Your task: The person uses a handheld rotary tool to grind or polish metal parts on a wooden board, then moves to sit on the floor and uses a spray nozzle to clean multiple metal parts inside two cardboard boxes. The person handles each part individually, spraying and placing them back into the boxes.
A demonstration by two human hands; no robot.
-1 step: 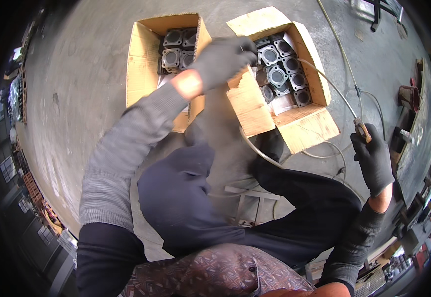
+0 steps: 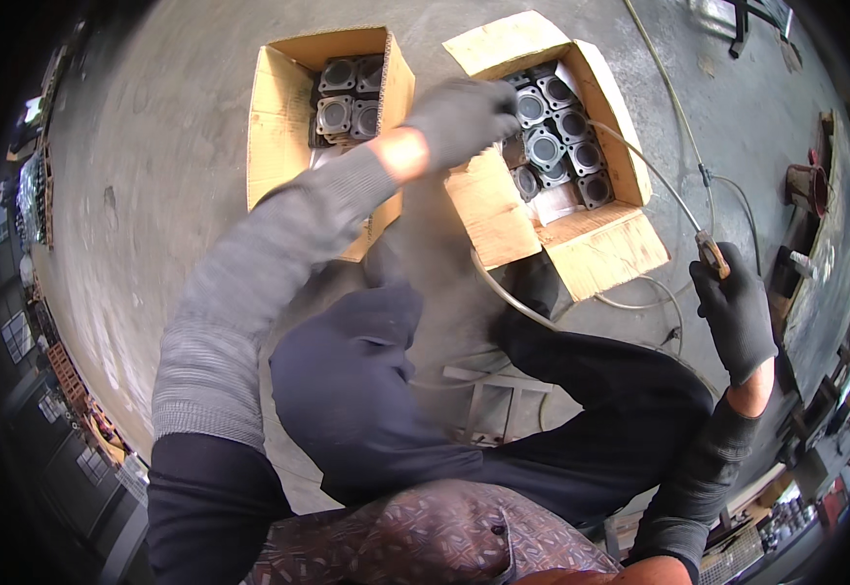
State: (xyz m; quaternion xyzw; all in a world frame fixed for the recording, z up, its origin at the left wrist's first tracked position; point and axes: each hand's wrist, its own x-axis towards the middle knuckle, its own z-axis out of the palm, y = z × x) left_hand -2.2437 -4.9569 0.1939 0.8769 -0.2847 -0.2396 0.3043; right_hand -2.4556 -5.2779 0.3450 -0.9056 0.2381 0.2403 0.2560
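Note:
My left hand (image 2: 464, 122), in a dark grey glove, hangs at the left edge of the right cardboard box (image 2: 498, 210). Its fingers bend over the nearest metal parts, blurred by motion, and whether they hold anything is unclear. Several round-bored, flanged metal parts (image 2: 545, 148) lie in that box in rows. My right hand (image 2: 737, 317), also gloved, is closed round the brown handle of an air blow gun (image 2: 710, 255). The gun's long thin curved tube reaches over the right box.
The left cardboard box (image 2: 278, 127) contains similar flanged metal parts (image 2: 335, 115). An air hose (image 2: 673, 88) crosses the concrete floor on the right, with further loops by the right box. A metal frame (image 2: 498, 395) lies between my legs. A reddish-brown bucket (image 2: 807, 193) stands far right.
My left hand has shifted slightly right, toward the parts in the right box. My right hand and the air blow gun have hardly moved.

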